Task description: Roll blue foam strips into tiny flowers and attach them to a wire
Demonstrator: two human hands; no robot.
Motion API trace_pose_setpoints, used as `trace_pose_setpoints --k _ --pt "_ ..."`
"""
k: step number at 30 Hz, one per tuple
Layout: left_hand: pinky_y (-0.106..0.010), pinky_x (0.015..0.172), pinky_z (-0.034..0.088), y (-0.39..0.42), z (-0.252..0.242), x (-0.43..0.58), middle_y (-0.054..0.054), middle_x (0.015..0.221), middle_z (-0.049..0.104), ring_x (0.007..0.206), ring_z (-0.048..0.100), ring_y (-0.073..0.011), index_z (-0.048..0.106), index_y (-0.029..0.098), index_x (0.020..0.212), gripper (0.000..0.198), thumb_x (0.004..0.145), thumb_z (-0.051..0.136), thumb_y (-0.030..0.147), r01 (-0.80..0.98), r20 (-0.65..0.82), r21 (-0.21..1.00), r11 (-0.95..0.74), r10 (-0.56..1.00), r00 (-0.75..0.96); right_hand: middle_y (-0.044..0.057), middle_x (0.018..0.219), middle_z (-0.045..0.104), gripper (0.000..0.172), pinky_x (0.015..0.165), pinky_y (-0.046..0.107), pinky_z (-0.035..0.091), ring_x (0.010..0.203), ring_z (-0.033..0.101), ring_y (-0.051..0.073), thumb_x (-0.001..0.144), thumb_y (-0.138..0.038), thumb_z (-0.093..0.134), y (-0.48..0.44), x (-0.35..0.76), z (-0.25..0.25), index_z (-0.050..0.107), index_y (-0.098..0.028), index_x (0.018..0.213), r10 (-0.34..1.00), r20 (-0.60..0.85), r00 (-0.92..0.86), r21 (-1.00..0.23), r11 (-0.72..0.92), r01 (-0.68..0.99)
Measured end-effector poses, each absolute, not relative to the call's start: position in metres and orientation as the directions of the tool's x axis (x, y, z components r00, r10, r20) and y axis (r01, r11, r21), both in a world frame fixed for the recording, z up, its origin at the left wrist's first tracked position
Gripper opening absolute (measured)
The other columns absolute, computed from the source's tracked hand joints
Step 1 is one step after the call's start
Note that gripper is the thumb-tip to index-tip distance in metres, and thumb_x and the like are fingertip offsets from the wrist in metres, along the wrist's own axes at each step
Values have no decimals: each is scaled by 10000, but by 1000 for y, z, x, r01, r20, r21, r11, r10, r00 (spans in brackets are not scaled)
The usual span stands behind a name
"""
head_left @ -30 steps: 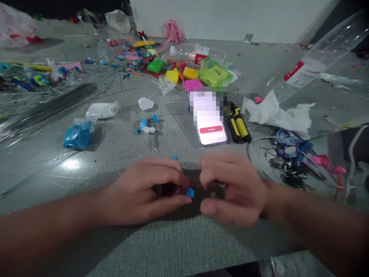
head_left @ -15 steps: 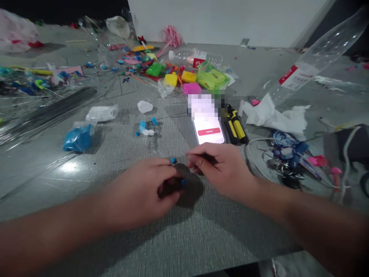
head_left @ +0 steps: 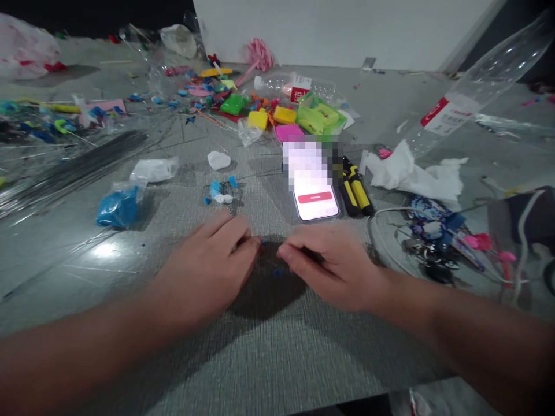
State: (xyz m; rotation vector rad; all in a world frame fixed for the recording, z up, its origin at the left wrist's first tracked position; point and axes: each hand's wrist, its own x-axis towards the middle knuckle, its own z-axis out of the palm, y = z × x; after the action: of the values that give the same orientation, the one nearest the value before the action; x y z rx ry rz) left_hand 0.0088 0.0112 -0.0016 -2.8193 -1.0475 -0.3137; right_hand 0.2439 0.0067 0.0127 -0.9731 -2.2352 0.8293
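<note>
My left hand (head_left: 214,257) is low over the table, thumb and forefinger pinched together at a small blue clay bit (head_left: 264,241). Just to its right, my right hand (head_left: 332,266) is closed, its thumb pressed to the curled fingers; whatever lies between them is hidden. Another blue clay bit (head_left: 277,272) rests on the table in the shadow between both hands. Beyond my left hand lie small light-blue and white clay pieces (head_left: 222,193) and a flat white lump (head_left: 218,160). A lit phone (head_left: 318,208) lies past my right hand.
A bagged blue clay lump (head_left: 117,206) and a bundle of thin wires (head_left: 87,167) lie left. Yellow-black pliers (head_left: 358,193), crumpled tissue (head_left: 416,173) and a white cable (head_left: 384,245) are right. Behind are coloured clay packs (head_left: 258,119) and a lying plastic bottle (head_left: 273,85).
My left hand has risen slightly away from me and closed its thumb and forefinger at the farther blue bit. My right hand has shifted slightly toward me, still closed.
</note>
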Motion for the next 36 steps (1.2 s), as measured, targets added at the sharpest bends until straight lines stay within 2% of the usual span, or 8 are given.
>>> trace_pose_setpoints --k 4,6,8,13,16,22,29,36 --pt "-385 720 474 11 1 8 -75 863 565 804 509 -229 657 186 884 139 973 549 181 590 293 53 -806 577 762 -25 648 538 316 588 259 299 601 440 87 1028 -278 507 6 245 11 587 -158 747 794 271 -544 -708 547 447" --pt "-363 702 459 9 6 9 -68 875 573 797 508 -210 682 172 989 91 952 599 157 550 422 121 -826 545 725 -27 634 522 327 574 261 295 593 433 88 1026 -276 517 6 245 11 584 -158 729 847 253 -468 -732 484 479" --pt "-340 678 438 5 13 10 -56 881 580 786 503 -190 693 180 1065 161 918 656 125 533 554 164 -830 524 647 -27 620 511 349 563 262 301 585 430 92 1033 -291 513 6 245 11 592 -157 721 884 211 -417 -786 407 466" --pt "-293 641 464 -4 22 19 -33 849 583 758 547 -155 732 193 962 132 884 689 95 543 635 262 -798 566 526 -4 699 582 368 591 244 408 647 522 106 1073 -370 443 -1 243 13 649 -162 850 875 78 -477 -955 202 216" --pt "-254 654 514 -6 20 22 -37 897 586 778 582 -137 726 178 951 106 917 653 110 567 636 338 -751 626 450 4 777 625 232 605 239 448 688 566 111 1044 -340 525 -5 242 10 662 -168 969 867 106 -487 -977 181 110" --pt "-269 809 569 -2 15 15 -88 1127 597 955 627 -158 678 135 1138 237 904 707 147 504 628 217 -836 515 584 -13 788 648 98 624 225 472 685 583 90 1002 -234 591 -4 241 5 670 -175 1000 872 215 -439 -943 303 138" --pt "-260 861 557 -2 12 15 -68 1068 719 934 702 -150 689 146 1131 215 918 699 119 540 570 237 -807 566 595 0 822 682 130 617 222 490 699 608 98 1004 -232 575 -5 240 3 690 -175 1027 859 236 -454 -913 356 199" --pt "-290 850 574 -1 10 14 -88 1068 734 933 719 -172 696 141 1137 211 927 681 142 532 553 274 -801 584 594 1 787 671 104 606 218 467 664 576 91 961 -192 590 -2 240 6 683 -146 964 846 253 -470 -873 409 266"
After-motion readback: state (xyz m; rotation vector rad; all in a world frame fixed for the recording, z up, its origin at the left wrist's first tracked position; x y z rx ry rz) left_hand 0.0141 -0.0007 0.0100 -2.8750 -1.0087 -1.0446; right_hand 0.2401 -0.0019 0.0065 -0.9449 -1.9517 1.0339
